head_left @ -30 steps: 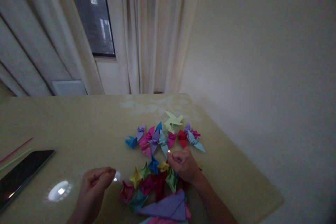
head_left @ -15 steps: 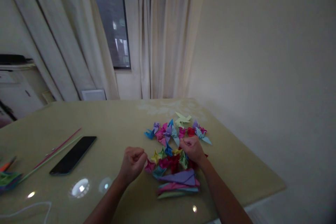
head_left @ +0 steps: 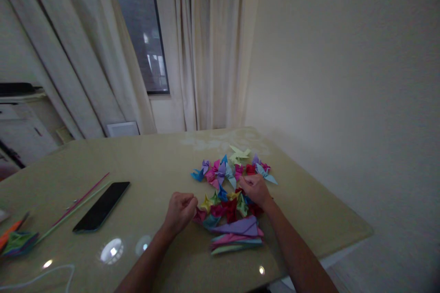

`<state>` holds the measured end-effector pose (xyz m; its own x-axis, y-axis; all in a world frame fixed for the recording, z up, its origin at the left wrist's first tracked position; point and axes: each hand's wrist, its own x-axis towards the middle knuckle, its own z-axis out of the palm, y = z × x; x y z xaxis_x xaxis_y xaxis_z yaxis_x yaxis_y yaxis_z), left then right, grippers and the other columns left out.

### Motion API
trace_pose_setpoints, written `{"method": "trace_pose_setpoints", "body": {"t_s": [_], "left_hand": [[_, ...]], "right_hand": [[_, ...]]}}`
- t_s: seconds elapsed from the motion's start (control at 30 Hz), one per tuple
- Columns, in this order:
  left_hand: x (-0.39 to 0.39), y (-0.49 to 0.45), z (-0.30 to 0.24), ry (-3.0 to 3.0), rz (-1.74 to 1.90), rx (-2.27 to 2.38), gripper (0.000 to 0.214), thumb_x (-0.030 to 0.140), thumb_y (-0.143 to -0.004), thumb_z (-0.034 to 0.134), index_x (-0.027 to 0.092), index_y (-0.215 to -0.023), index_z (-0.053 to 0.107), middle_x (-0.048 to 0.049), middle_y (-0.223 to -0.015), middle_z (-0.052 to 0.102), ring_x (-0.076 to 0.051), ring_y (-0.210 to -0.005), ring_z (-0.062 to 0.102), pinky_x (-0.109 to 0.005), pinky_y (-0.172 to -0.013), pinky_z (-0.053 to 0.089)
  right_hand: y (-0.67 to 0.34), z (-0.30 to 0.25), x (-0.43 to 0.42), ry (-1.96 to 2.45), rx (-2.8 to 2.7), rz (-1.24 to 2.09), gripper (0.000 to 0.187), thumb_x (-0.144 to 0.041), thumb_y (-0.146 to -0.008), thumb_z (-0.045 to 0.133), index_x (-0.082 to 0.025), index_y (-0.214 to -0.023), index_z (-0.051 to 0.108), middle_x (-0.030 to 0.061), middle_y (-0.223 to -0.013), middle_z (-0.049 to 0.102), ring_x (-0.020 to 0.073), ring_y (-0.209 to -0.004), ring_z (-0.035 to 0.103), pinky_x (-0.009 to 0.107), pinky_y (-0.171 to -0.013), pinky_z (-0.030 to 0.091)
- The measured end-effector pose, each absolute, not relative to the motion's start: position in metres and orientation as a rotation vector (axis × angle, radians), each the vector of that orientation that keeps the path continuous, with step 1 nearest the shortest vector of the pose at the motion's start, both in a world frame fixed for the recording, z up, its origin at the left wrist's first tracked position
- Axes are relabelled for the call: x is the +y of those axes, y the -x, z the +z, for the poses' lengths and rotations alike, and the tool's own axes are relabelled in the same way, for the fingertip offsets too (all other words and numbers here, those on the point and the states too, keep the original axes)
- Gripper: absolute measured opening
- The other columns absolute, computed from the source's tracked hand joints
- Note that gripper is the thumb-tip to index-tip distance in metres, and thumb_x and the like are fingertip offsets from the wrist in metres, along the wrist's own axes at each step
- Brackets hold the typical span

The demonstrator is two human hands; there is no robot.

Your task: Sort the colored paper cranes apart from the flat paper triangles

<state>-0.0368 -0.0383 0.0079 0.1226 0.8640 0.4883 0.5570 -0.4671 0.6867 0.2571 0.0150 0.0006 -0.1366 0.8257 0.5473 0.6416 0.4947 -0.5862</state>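
My left hand (head_left: 181,210) is closed in a fist at the left edge of a pile of folded paper cranes. Nothing shows between its fingers. My right hand (head_left: 255,188), also a fist, rests over the right part of the pile and hides some of it; nothing sticks out of it either. A front group of cranes (head_left: 229,209) in red, yellow, green and blue lies between my fists. Behind it lies a second group of cranes (head_left: 220,171), pink, purple and blue, with a pale green crane (head_left: 239,153) at the back. Nearest me are stacked flat folded paper pieces (head_left: 237,228), purple on top.
A black phone (head_left: 101,207) lies to the left on the glossy table (head_left: 151,160). Beside it are a thin pink stick (head_left: 85,194) and a thin green one (head_left: 77,208). Stacked coloured paper (head_left: 19,243), an orange tool (head_left: 10,233) and a white cable (head_left: 44,271) are further left.
The view has shifted slightly, so the table items sit a little further right. Both hands stay in fists, in nearly the same places by the cranes.
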Motion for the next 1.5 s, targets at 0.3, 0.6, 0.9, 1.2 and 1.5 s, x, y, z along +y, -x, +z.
{"method": "trace_pose_setpoints", "body": {"t_s": [0.3, 0.6, 0.9, 1.2, 1.5], "left_hand": [[-0.041, 0.035, 0.004, -2.024, 1.317, 1.461, 0.054, 0.048, -0.093, 0.045, 0.023, -0.051, 0.023, 0.0059, -0.050, 0.018, -0.008, -0.043, 0.026, -0.026, -0.049, 0.022], [-0.038, 0.034, 0.001, -2.056, 1.367, 1.522, 0.059, 0.052, -0.095, 0.044, 0.023, -0.048, 0.023, 0.0049, -0.048, 0.020, -0.008, -0.042, 0.025, -0.028, -0.049, 0.019], [-0.039, 0.034, -0.002, -2.272, 1.279, 1.512, 0.059, 0.043, -0.099, 0.044, 0.019, -0.045, 0.037, 0.0045, -0.043, 0.032, -0.007, -0.040, 0.033, -0.025, -0.050, 0.023], [-0.051, 0.025, 0.004, -2.668, 1.353, 1.229, 0.054, 0.026, -0.102, 0.049, 0.019, -0.048, 0.048, 0.0045, -0.043, 0.042, -0.008, -0.042, 0.036, -0.027, -0.054, 0.025], [-0.084, -0.015, 0.020, -3.064, 1.228, 0.768, 0.022, 0.031, -0.099, 0.058, 0.021, -0.080, 0.064, -0.0039, -0.075, 0.066, -0.018, -0.072, 0.059, -0.033, -0.069, 0.039]], "right_hand": [[-0.262, 0.005, 0.014, 1.262, -1.763, 0.170, 0.058, -0.050, -0.097, 0.047, -0.023, -0.051, 0.022, -0.0050, -0.047, 0.022, 0.0097, -0.045, 0.025, 0.030, -0.050, 0.018], [-0.267, -0.001, 0.017, 1.285, -1.703, 0.170, 0.061, -0.055, -0.098, 0.046, -0.024, -0.051, 0.021, -0.0047, -0.046, 0.022, 0.0106, -0.045, 0.025, 0.031, -0.050, 0.019], [-0.264, 0.026, -0.006, 1.193, -1.839, 0.286, 0.054, -0.058, -0.100, 0.053, -0.021, -0.060, 0.049, -0.0052, -0.053, 0.040, 0.0116, -0.051, 0.037, 0.028, -0.054, 0.027], [-0.243, 0.012, -0.126, 1.198, -2.377, 0.112, 0.058, -0.064, -0.080, 0.082, -0.021, -0.118, 0.070, 0.0114, -0.120, 0.070, 0.0284, -0.109, 0.062, 0.040, -0.097, 0.047], [-0.243, -0.014, -0.119, 1.196, -2.567, -0.328, 0.026, -0.037, -0.098, 0.072, -0.015, -0.112, 0.071, 0.0122, -0.104, 0.073, 0.0277, -0.096, 0.066, 0.039, -0.087, 0.050]]}}
